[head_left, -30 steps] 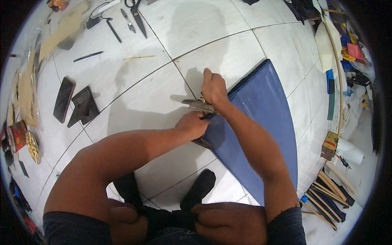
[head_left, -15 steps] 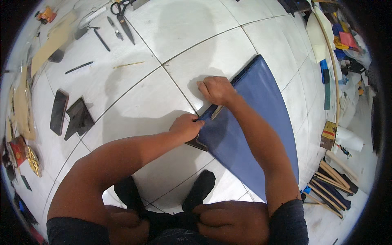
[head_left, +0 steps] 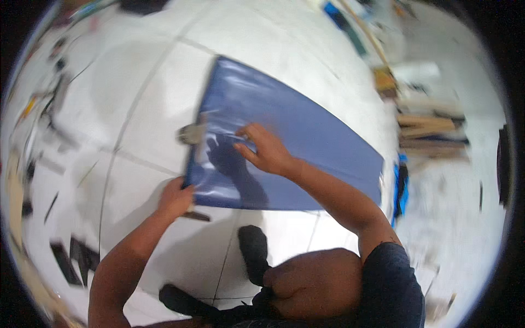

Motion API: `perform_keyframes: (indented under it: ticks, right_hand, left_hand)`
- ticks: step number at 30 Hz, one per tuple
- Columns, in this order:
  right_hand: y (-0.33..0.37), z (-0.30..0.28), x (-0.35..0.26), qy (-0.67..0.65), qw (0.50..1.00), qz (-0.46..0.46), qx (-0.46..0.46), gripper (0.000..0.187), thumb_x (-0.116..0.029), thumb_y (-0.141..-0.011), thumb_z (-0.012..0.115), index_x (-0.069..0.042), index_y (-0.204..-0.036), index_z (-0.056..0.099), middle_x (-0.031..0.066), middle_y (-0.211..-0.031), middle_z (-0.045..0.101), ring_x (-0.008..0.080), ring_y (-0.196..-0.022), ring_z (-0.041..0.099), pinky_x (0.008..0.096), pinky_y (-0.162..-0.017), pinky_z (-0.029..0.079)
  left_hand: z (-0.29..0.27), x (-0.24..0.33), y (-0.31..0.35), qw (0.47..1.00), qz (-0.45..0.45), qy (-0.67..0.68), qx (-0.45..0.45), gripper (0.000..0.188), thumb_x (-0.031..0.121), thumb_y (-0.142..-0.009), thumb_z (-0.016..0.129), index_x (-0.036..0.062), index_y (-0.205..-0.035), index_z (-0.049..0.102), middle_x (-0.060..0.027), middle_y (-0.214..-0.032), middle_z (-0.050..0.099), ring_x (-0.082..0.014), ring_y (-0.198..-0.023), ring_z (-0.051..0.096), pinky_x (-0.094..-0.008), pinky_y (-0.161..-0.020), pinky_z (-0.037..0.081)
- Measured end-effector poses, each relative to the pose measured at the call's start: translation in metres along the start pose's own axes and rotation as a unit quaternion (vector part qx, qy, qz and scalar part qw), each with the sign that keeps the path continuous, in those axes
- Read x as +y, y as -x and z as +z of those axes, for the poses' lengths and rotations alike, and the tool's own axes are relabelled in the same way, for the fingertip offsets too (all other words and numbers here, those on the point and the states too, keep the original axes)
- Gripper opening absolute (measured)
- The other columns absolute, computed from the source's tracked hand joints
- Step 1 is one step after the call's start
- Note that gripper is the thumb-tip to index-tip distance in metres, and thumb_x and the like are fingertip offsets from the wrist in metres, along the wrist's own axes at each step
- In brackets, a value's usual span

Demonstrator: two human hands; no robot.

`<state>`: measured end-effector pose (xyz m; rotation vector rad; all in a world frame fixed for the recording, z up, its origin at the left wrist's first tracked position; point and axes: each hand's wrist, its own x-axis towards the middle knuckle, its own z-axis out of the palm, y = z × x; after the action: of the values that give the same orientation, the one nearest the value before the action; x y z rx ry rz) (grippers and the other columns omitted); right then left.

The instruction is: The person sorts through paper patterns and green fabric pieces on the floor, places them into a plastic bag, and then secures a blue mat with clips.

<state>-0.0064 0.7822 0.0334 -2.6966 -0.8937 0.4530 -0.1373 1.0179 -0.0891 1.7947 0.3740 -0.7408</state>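
Observation:
A large blue sheet with a slight sheen and one curved edge [head_left: 306,158] lies on the floor in front of me. At its near left corner, my left hand [head_left: 178,198] is closed on the edge. My right hand [head_left: 265,147] hovers over the sheet with thumb and fingers apart, holding nothing, and casts a shadow on it. A blurred grey-beige rounded thing [head_left: 190,134] sits on the sheet's left edge; its kind does not show. Just beside my left hand, a dark flat piece [head_left: 197,216] sticks out below the sheet's corner.
White floor tiles [head_left: 147,109] surround the sheet. Beyond its right end lies a pile of wooden sticks [head_left: 429,128], with a white roll [head_left: 418,71] farther off. At the left lie a dark phone-like slab [head_left: 64,262] and several blurred tools. My dark-covered feet [head_left: 252,254] are close to the near edge.
The view has turned, so the sheet now appears rotated and more to the right. My right hand has left the sheet's edge and opened above it. My left hand still grips the corner.

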Motion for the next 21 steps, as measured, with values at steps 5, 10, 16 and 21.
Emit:
perform_keyframes:
  ticks: [5, 10, 16, 21]
  right_hand:
    - [0.261, -0.030, 0.079, -0.106, 0.906, 0.403, 0.075, 0.036, -0.033, -0.094, 0.058, -0.001, -0.110, 0.054, 0.0177, -0.105, 0.062, 0.0295, -0.095, 0.063, 0.0386, -0.080, 0.050]
    - [0.511, 0.014, 0.072, -0.104, 0.755, 0.646, -0.042, 0.042, -0.044, -0.090, 0.057, -0.003, -0.099, 0.062, 0.0186, -0.099, 0.065, 0.0345, -0.096, 0.062, 0.0419, -0.084, 0.048]
    - [0.626, 0.074, 0.093, -0.128, 0.683, 0.719, -0.008, 0.040, -0.044, -0.087, 0.062, -0.005, -0.094, 0.064, 0.0159, -0.093, 0.067, 0.0283, -0.085, 0.066, 0.0406, -0.075, 0.051]
    - [0.562, 0.137, 0.180, -0.286, 0.665, 0.671, 0.161, 0.039, -0.039, -0.088, 0.064, -0.001, -0.093, 0.063, 0.0087, -0.078, 0.064, 0.0155, -0.065, 0.061, 0.0303, -0.055, 0.050]
  left_hand:
    - [-0.009, 0.026, 0.016, 0.997, 0.005, 0.078, -0.010, 0.025, 0.011, -0.087, 0.059, -0.0054, -0.105, 0.062, -0.0117, -0.095, 0.066, -0.0200, -0.088, 0.060, -0.0319, -0.080, 0.045]
    - [-0.023, 0.004, -0.017, 0.996, -0.034, 0.065, -0.045, 0.026, 0.011, -0.088, 0.058, -0.0037, -0.108, 0.060, -0.0108, -0.096, 0.065, -0.0212, -0.084, 0.059, -0.0347, -0.079, 0.045]
    - [-0.063, 0.051, -0.145, 0.970, 0.073, -0.231, -0.011, 0.027, 0.016, -0.088, 0.059, -0.0085, -0.098, 0.062, -0.0188, -0.095, 0.066, -0.0303, -0.083, 0.062, -0.0372, -0.079, 0.046]
    - [-0.139, 0.172, -0.258, 0.788, 0.161, -0.509, 0.307, 0.044, 0.034, -0.094, 0.051, 0.0002, -0.121, 0.052, -0.0255, -0.111, 0.061, -0.0384, -0.100, 0.061, -0.0468, -0.084, 0.048]
